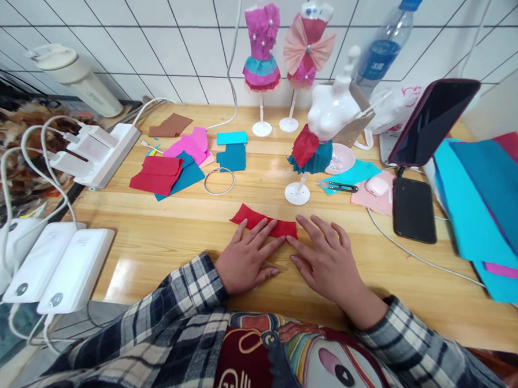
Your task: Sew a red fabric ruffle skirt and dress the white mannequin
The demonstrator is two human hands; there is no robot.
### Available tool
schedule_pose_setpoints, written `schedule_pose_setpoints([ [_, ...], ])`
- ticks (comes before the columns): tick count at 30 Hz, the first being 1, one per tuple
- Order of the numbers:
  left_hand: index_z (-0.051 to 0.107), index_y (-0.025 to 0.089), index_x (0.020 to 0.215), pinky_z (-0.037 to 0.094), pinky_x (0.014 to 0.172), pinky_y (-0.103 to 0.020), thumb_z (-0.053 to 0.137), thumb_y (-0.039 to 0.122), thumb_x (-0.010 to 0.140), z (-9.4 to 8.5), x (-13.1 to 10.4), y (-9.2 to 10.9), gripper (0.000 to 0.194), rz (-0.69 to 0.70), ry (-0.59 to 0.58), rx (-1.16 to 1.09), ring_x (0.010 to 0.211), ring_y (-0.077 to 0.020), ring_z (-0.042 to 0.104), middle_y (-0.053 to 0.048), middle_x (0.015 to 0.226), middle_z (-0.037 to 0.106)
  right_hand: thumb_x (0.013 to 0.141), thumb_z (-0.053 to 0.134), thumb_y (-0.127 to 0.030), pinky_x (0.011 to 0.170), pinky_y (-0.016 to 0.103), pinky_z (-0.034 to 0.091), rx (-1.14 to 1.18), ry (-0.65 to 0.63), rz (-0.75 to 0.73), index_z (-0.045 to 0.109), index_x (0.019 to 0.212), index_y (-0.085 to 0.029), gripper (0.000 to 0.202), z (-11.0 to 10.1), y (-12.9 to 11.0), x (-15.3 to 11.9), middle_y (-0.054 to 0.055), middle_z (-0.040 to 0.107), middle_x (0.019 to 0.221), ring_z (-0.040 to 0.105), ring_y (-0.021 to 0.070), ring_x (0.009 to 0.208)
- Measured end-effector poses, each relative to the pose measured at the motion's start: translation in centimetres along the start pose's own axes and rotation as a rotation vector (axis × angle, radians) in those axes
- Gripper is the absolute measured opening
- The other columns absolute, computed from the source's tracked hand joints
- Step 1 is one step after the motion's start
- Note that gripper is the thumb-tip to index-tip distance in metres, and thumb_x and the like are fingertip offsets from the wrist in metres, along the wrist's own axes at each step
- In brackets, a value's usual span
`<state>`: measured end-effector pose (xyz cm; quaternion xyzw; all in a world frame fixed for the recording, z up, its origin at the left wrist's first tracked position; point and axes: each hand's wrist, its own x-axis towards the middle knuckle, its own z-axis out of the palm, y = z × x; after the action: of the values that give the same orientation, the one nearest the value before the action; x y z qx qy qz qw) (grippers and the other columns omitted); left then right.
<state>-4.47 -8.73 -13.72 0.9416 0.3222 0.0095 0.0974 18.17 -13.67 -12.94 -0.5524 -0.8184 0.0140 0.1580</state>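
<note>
A short strip of red crepe paper [258, 218] lies flat on the wooden table, its left end slightly raised. My left hand [247, 260] rests on the strip with fingers spread, pressing its lower edge. At the strip's right end is my right hand [328, 258], fingers stretched out and apart, the index fingertip at the lower corner. Just beyond the strip stands a small white mannequin [333, 111] on a stand, wearing a red and teal ruffled paper skirt [311, 153].
Paper pieces, including a red one [156, 174], and a ring [218, 181] lie left. Thread snips [340, 187], a bead dish [342, 159] and a phone [414, 209] sit right. Two dressed mannequins [262, 49] stand behind. White power banks [76, 271] and cables occupy the left edge.
</note>
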Motion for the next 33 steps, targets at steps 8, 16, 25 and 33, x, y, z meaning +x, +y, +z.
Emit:
schedule_pose_setpoints([
  [8, 0.036, 0.029, 0.149, 0.011, 0.111, -0.070, 0.035, 0.061, 0.094, -0.4, 0.1, 0.2, 0.064, -0.034, -0.046, -0.006, 0.146, -0.0350, 0.025, -0.012, 0.162, 0.022, 0.095, 0.051, -0.031, 0.100, 0.046, 0.033, 0.003, 0.015, 0.219, 0.075, 0.096, -0.026, 0.024, -0.8, 0.2, 0.0, 0.005, 0.058, 0.138, 0.048, 0.0269, 0.128],
  [16, 0.032, 0.029, 0.151, 0.008, 0.112, -0.072, 0.041, 0.059, 0.093, -0.3, 0.2, 0.1, 0.066, -0.030, -0.065, 0.013, 0.146, -0.0353, 0.024, -0.012, 0.162, 0.022, 0.096, 0.049, -0.039, 0.110, 0.051, 0.026, -0.047, -0.013, 0.067, 0.068, 0.119, -0.030, 0.031, -0.1, 0.0, 0.0, 0.004, 0.040, 0.154, 0.036, 0.0292, 0.140],
  [25, 0.032, 0.024, 0.151, 0.002, 0.116, -0.064, 0.041, 0.059, 0.092, -0.2, -0.4, -0.1, 0.069, 0.006, -0.025, 0.066, 0.147, -0.0333, 0.023, -0.012, 0.161, 0.024, 0.099, 0.040, -0.045, 0.118, 0.055, 0.010, -0.027, -0.107, -0.038, 0.048, 0.142, -0.027, 0.048, 1.1, -1.0, -0.1, -0.001, 0.029, 0.159, 0.023, 0.0272, 0.146],
  [33, 0.034, 0.024, 0.151, -0.010, 0.120, -0.047, 0.043, 0.053, 0.094, -1.7, -2.9, -2.8, 0.064, 0.067, 0.098, 0.101, 0.142, -0.0261, 0.036, -0.008, 0.152, 0.044, 0.097, 0.042, -0.050, 0.118, 0.055, 0.007, -0.032, -0.069, 0.016, 0.058, 0.132, -0.032, 0.042, 0.9, -1.0, 0.0, -0.002, 0.022, 0.161, 0.019, 0.0267, 0.148],
])
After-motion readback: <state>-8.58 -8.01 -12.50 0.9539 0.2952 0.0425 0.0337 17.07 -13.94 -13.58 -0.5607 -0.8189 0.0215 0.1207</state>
